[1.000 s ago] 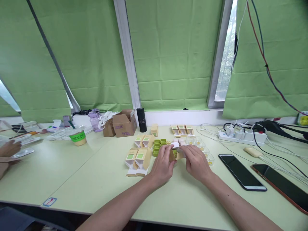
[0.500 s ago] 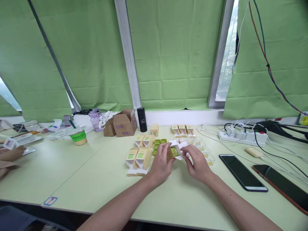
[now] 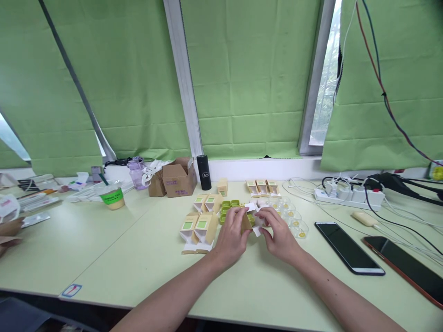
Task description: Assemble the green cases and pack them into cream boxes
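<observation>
A small tan cardboard box (image 3: 246, 223) with white inner flaps is between my hands. My left hand (image 3: 230, 236) grips its left side, fingers on top and thumb below. My right hand (image 3: 282, 236) pinches at the white flaps (image 3: 256, 230) on the right side; its fingertips partly hide them. Just behind are green square containers (image 3: 225, 204), partly covered by my left hand. Clear plastic cups with yellow bits (image 3: 302, 230) stand beyond my right hand. Left of my left hand sit several open tan boxes (image 3: 206, 226) with green labels.
Three more open boxes (image 3: 262, 188) and a closed one (image 3: 222, 186) stand farther back. Two phones (image 3: 349, 248) and a power strip (image 3: 349, 198) with cables lie right. A black bottle (image 3: 204, 173), brown carton (image 3: 179, 179) and drink cup (image 3: 112, 196) stand left.
The box's opening has turned slightly and my right fingers have closed in on its flaps. At the far left, another person's hand has moved out of view.
</observation>
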The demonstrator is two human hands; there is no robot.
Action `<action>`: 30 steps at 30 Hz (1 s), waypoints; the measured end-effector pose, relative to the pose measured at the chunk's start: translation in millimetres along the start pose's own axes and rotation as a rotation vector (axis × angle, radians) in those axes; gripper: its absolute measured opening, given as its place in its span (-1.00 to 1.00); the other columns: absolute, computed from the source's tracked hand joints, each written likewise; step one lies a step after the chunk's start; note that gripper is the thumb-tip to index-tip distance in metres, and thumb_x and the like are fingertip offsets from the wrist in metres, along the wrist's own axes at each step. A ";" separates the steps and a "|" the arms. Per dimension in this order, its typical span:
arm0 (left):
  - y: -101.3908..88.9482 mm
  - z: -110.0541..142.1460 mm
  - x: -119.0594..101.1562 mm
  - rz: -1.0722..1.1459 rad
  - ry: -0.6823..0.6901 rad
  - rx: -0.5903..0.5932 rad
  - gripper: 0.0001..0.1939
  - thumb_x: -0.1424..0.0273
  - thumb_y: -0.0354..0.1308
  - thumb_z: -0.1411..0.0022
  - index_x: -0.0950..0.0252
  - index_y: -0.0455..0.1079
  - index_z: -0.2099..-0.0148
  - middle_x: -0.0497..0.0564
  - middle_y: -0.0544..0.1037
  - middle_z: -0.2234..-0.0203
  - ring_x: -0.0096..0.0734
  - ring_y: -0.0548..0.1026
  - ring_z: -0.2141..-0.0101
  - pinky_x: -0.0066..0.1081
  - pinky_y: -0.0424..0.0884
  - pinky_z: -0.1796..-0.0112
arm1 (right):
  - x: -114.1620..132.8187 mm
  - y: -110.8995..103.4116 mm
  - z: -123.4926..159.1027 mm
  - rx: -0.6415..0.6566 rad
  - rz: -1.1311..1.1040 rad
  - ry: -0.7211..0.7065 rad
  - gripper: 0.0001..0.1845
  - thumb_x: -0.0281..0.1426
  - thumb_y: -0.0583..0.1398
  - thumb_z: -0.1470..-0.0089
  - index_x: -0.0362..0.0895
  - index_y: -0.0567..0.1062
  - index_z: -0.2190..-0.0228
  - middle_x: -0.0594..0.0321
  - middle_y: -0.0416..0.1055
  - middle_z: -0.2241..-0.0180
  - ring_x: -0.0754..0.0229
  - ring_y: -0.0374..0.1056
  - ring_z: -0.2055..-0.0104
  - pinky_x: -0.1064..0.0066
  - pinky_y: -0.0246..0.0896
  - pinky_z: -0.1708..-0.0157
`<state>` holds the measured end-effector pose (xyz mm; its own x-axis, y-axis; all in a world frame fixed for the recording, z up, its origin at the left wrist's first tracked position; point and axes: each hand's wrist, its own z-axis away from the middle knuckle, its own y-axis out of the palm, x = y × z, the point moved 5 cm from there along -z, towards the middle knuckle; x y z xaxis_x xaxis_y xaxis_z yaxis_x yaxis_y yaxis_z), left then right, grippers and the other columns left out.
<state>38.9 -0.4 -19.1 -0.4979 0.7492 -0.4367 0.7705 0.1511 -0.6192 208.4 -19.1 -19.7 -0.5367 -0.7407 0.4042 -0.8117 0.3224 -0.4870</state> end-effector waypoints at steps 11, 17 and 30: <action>6.8 1.8 -11.7 -0.224 0.155 0.064 -0.33 0.50 0.16 -0.36 0.15 0.09 -0.44 0.24 0.38 -0.11 0.05 0.41 -0.15 -0.04 0.56 0.05 | -8.3 7.6 0.1 -0.099 -0.013 0.092 -0.90 -0.43 0.15 -0.30 -0.05 0.49 0.24 0.08 0.38 0.17 0.02 0.43 0.20 0.13 0.45 0.27; 6.8 1.8 -11.9 -0.271 0.168 0.037 -0.37 0.43 0.12 -0.41 0.14 0.08 -0.45 0.25 0.40 -0.10 0.05 0.44 -0.13 -0.04 0.57 0.07 | -10.9 3.3 -2.4 -0.150 -0.069 0.157 -0.81 -0.37 0.20 -0.28 -0.06 0.42 0.42 0.14 0.45 0.25 0.14 0.36 0.38 0.23 0.37 0.40; 1.0 -0.2 -5.4 -0.339 0.137 -0.028 -0.35 0.43 0.16 -0.39 0.14 0.09 -0.44 0.22 0.40 -0.06 0.03 0.43 -0.11 -0.10 0.58 0.10 | -28.2 -0.7 2.5 -0.229 -0.445 0.426 -0.66 -0.05 0.26 -0.26 -0.07 0.47 0.33 0.02 0.58 0.06 -0.01 0.55 0.06 0.10 0.52 0.09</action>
<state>42.4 -4.1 -17.3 -0.6701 0.7329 -0.1173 0.5827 0.4216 -0.6947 224.7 0.1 -32.6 -0.1441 -0.5488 0.8234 -0.9806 0.1909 -0.0444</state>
